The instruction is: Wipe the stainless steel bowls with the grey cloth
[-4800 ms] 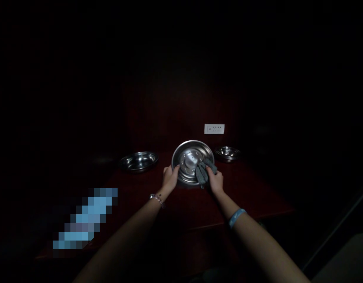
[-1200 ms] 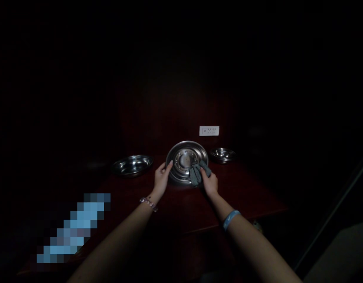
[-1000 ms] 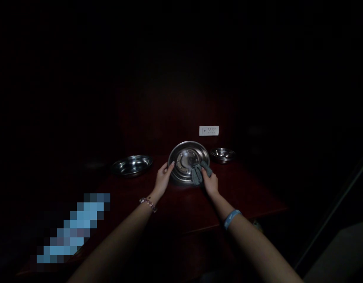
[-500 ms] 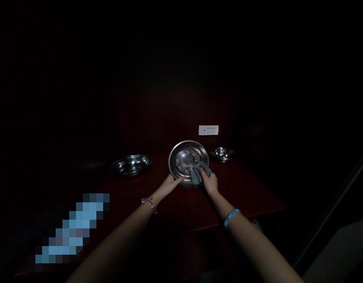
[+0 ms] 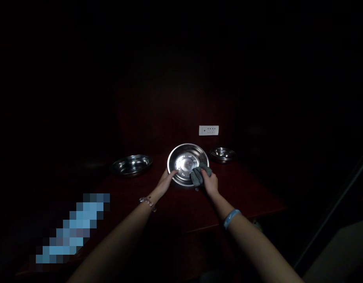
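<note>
**Steel bowl (image 5: 188, 162) shifted in the left hand (image 5: 165, 183), cloth (image 5: 196, 177) at its lower right**

The left thumb, stretched along the bottom edge half a second ago, now hooks inside the lower-left rim; the inside shines brighter. The right hand (image 5: 210, 183) pinches the grey cloth against the wall, much as before. Both grips are full: bowl left, cloth right. The shift seems to offer the cloth a different stretch of wall. The bowl tilts over the dark red counter (image 5: 196, 208), between a dish (image 5: 132, 166) and a smaller bowl (image 5: 222, 155).
</note>
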Available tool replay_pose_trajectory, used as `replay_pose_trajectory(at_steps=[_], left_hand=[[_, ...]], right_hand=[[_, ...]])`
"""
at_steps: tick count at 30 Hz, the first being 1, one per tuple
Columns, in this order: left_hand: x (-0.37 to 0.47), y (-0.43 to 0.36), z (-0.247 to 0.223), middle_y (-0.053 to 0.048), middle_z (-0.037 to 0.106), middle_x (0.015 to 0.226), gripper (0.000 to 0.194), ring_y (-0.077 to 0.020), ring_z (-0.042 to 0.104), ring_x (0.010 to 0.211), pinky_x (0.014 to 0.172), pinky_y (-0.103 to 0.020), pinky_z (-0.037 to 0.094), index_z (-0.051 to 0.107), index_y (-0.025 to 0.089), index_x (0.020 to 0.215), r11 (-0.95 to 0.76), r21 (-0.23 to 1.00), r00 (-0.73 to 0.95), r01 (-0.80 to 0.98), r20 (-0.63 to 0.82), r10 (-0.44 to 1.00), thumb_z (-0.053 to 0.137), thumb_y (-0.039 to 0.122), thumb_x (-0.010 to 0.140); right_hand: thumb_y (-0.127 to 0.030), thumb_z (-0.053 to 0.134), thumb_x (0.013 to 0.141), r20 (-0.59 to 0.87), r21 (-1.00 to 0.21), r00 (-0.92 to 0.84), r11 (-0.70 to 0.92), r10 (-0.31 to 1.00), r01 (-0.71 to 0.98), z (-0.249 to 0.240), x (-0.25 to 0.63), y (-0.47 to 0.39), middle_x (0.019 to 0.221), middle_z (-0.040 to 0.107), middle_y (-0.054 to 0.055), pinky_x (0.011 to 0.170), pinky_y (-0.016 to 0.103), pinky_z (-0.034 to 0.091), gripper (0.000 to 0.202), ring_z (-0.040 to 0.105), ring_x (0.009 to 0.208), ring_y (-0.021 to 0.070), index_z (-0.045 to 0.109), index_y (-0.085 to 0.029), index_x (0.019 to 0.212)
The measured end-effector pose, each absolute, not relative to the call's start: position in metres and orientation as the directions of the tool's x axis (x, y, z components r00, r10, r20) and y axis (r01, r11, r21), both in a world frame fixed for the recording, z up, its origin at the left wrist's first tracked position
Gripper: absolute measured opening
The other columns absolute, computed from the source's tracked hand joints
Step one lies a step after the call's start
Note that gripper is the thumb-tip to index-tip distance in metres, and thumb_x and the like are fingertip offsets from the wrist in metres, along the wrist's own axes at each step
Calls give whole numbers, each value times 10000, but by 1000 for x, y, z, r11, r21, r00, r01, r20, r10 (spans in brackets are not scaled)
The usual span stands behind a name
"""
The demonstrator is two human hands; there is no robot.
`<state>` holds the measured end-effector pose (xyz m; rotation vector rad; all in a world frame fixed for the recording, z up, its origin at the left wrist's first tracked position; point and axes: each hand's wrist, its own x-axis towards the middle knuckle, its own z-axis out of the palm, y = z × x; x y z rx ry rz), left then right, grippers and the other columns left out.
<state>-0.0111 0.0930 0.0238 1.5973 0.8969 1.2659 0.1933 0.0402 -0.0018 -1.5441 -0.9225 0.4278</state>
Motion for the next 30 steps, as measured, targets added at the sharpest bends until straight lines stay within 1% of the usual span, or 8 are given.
replay_pose_trajectory(at_steps=[8, 11, 15, 19, 22, 25, 27, 30], left_hand=[[-25, 100, 30, -46, 740, 1008, 405, -270, 657, 1032, 944, -380, 502, 706, 180, 1000, -415, 909, 196, 48, 399, 896, 583, 472, 747], [-31, 108, 24, -41, 736, 997, 404, -271, 651, 1040, 951, -389, 498, 711, 186, 978, -409, 910, 223, 64, 387, 895, 573, 492, 754], [-36, 116, 16, -56, 729, 1053, 401, -294, 630, 1082, 977, -422, 483, 725, 192, 966, -401, 912, 191, 86, 380, 905, 570, 498, 759], [-36, 115, 16, -67, 733, 1095, 459, -311, 618, 1127, 1019, -447, 459, 721, 195, 1051, -419, 905, 251, 69, 391, 885, 539, 530, 794], [-32, 112, 17, -83, 691, 1228, 543, -293, 565, 1231, 1082, -432, 409, 681, 186, 1170, -431, 900, 270, 70, 399, 876, 463, 568, 851], [-26, 107, 20, -106, 581, 1391, 621, -264, 476, 1338, 1145, -410, 328, 573, 152, 1317, -447, 893, 257, 43, 423, 869, 402, 576, 897], [-22, 102, 23, -100, 513, 1459, 625, -248, 416, 1386, 1170, -391, 288, 498, 162, 1384, -480, 877, 250, 31, 458, 853, 398, 561, 913], [-18, 95, 27, -84, 495, 1474, 609, -244, 398, 1397, 1176, -387, 282, 425, 196, 1425, -510, 860, 307, 21, 480, 822, 419, 539, 922]], right_hand=[[-552, 583, 757, 203, -956, 624, 15, 755, 293, 2, 191, 35, 961, 768, 88, 804, 287, 524, 442, 714, 915, 239, 754, -184, 932], [-546, 583, 754, 199, -959, 624, 17, 756, 284, 2, 191, 35, 959, 768, 88, 788, 273, 519, 435, 715, 913, 233, 755, -185, 927], [-542, 598, 742, 184, -964, 625, 15, 758, 265, 2, 192, 36, 954, 768, 89, 785, 268, 518, 430, 716, 904, 231, 758, -186, 922], [-529, 597, 746, 185, -963, 628, 12, 755, 270, 1, 192, 37, 945, 769, 87, 784, 279, 524, 418, 717, 896, 237, 762, -185, 918], [-504, 591, 762, 202, -951, 624, -1, 755, 309, 1, 192, 37, 940, 769, 92, 790, 280, 521, 391, 716, 902, 239, 766, -182, 900], [-487, 578, 781, 211, -943, 625, -13, 752, 334, 1, 192, 37, 955, 766, 96, 798, 278, 519, 390, 712, 923, 240, 765, -178, 928], [-486, 564, 796, 210, -939, 627, -22, 750, 342, 2, 192, 37, 968, 763, 101, 801, 284, 519, 400, 709, 942, 246, 763, -179, 956], [-492, 559, 806, 217, -939, 640, -23, 737, 344, 4, 194, 36, 1000, 758, 108, 817, 296, 517, 414, 701, 976, 256, 757, -181, 993]])
